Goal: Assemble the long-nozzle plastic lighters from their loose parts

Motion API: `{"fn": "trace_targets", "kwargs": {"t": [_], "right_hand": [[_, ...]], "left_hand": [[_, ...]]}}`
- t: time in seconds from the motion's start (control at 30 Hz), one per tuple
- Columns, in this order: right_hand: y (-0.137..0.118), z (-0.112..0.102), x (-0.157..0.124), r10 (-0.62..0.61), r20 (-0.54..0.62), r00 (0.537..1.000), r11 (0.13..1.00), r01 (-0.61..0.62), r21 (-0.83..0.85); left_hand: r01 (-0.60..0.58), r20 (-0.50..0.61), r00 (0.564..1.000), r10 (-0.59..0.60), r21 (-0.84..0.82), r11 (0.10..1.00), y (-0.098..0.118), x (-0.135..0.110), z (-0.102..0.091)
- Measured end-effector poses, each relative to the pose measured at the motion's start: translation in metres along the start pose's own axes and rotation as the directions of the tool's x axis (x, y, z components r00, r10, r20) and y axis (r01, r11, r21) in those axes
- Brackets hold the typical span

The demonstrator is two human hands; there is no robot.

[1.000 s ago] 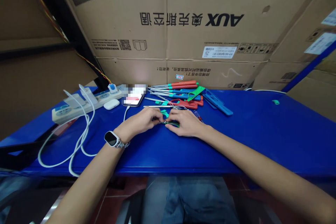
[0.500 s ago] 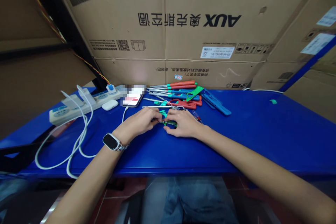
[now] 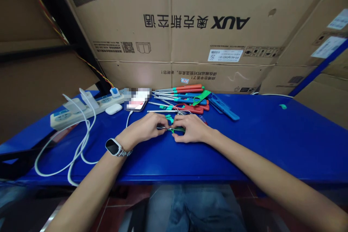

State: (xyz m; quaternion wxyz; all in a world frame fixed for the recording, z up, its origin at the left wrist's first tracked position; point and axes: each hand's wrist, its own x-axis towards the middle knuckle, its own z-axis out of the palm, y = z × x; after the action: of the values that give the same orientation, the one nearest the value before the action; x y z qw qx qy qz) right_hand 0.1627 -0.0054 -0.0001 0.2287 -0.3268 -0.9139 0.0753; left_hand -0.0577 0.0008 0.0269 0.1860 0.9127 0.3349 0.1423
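Over the middle of the blue table, my left hand (image 3: 149, 127) pinches a thin metal tube (image 3: 162, 127). My right hand (image 3: 191, 127) is closed around a green plastic lighter handle part (image 3: 179, 129), thumb below and fingers above. The tube and green part meet between my fingertips; the exact join is too small to make out. Just beyond my fingers lie small teal pieces (image 3: 169, 118). Thin wires (image 3: 182, 112) and a metal rod (image 3: 160, 111) rest behind my hands. A transparent red-tipped piece (image 3: 203, 119) lies beside my right hand, partly hidden.
Several long-nosed lighters (image 3: 190, 88) with red and blue handles lie at the back. Next to them are a green half shell (image 3: 201, 97) and blue shells (image 3: 223, 107). A phone (image 3: 138, 100), power strip (image 3: 104, 101), white cables (image 3: 87, 134) and earbud case (image 3: 114, 108) occupy the left. Cardboard (image 3: 190, 54) stands behind.
My fingertips have shifted slightly, showing more of the metal tube and green part between them. My right hand has edged a little to the right. The things on the table stay put.
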Motion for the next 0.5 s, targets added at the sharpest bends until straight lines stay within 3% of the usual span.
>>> {"fn": "trace_targets", "kwargs": {"t": [0.27,0.5], "right_hand": [[0.0018,0.0011,-0.0017,0.005,-0.017,1.000,1.000,-0.005,-0.007],[0.0014,0.0017,-0.0010,0.007,-0.009,1.000,1.000,-0.007,0.002]], "left_hand": [[0.004,-0.011,1.000,-0.004,0.074,0.997,0.0033,-0.0009,-0.0020],[-0.113,-0.044,0.993,0.113,-0.011,0.994,-0.0030,0.0014,0.0025]]}}
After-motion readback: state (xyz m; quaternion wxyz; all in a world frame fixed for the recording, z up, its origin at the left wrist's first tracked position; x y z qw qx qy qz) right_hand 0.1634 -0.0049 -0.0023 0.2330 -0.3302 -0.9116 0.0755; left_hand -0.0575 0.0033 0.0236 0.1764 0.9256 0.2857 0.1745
